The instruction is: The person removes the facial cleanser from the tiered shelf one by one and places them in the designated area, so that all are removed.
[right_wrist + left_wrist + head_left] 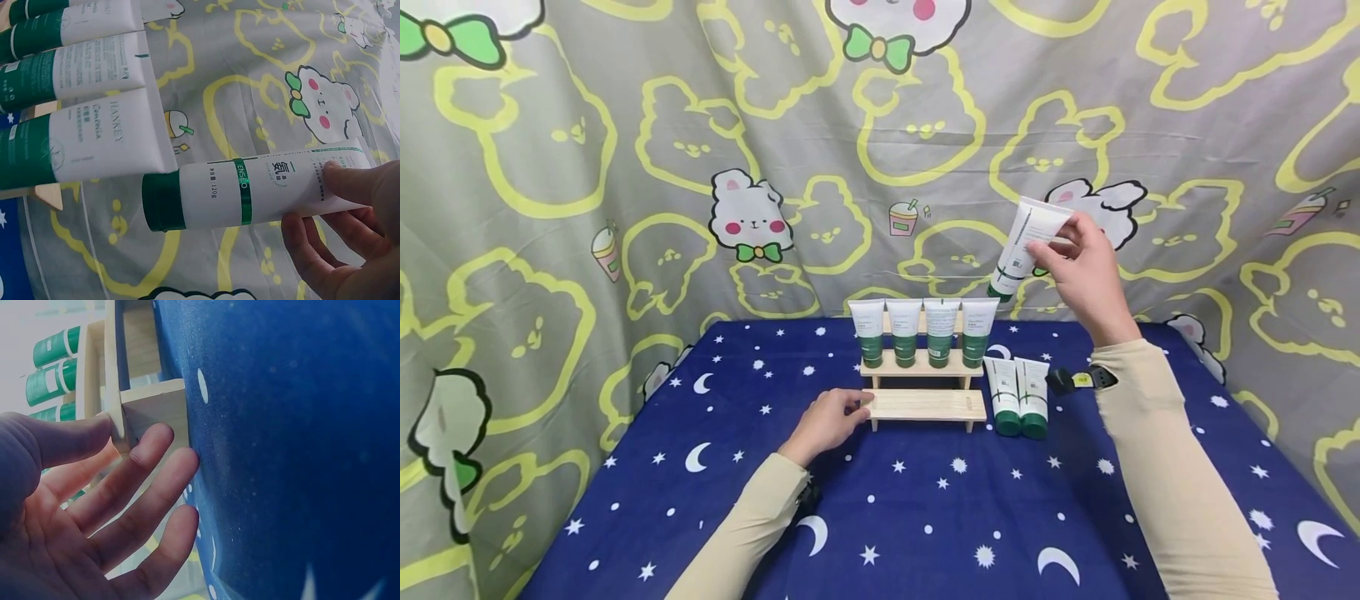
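In the head view my right hand (1088, 271) pinches a white squeeze tube (1028, 242) near its flat end, holding it tilted in the air with the green cap down. In the right wrist view this tube (212, 194) is apart from the standing tubes beside it. My left hand (829, 421) grips the left end of the low front step of a wooden stepped stand (925, 404). In the left wrist view the thumb lies on the step's top and fingers curl under the wood (153, 394). Several white-and-green tubes (903, 325) stand cap-down in a row on the middle step.
Two more white tubes with green caps (1019, 398) lie side by side just right of the stand. A dark blue cloth (925, 517) with moons and stars covers the table. Behind it hangs a grey curtain (820, 125) with rabbit drawings.
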A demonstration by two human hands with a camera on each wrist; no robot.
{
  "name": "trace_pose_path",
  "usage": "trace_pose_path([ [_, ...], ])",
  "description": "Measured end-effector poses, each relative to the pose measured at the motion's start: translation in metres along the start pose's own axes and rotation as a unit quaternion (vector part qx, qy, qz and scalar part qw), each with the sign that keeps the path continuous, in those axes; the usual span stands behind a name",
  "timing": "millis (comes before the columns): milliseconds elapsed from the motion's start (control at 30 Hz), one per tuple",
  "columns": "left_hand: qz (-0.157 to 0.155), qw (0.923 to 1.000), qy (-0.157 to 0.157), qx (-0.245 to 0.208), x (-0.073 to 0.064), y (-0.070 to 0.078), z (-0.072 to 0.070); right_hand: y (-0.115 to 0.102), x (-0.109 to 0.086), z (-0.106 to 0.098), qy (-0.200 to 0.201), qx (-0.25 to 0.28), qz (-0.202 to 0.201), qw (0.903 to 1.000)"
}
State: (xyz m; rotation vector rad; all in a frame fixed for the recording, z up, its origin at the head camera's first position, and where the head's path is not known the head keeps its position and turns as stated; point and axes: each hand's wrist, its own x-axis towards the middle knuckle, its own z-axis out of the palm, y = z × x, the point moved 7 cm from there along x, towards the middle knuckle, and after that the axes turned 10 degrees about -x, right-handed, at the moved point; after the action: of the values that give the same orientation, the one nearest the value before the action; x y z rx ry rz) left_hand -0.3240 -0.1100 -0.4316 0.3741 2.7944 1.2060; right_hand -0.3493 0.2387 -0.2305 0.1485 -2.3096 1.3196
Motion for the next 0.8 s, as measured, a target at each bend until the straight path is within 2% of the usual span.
trace_pose_path([
  [200,0.001,1.0,0.001,0.002,0.001,-0.002,0.001,0.014,-0.01,-0.005,0.001,-0.013,0.006,0.9999],
  [433,0.004,1.0,0.003,0.004,0.001,-0.001,0.001,0.037,-0.024,-0.015,0.015,0.007,0.027,0.9995],
  [800,0.012,0.9998,0.009,0.011,0.001,0.0,0.0,0.07,-0.047,-0.02,0.015,-0.044,0.032,0.9984],
])
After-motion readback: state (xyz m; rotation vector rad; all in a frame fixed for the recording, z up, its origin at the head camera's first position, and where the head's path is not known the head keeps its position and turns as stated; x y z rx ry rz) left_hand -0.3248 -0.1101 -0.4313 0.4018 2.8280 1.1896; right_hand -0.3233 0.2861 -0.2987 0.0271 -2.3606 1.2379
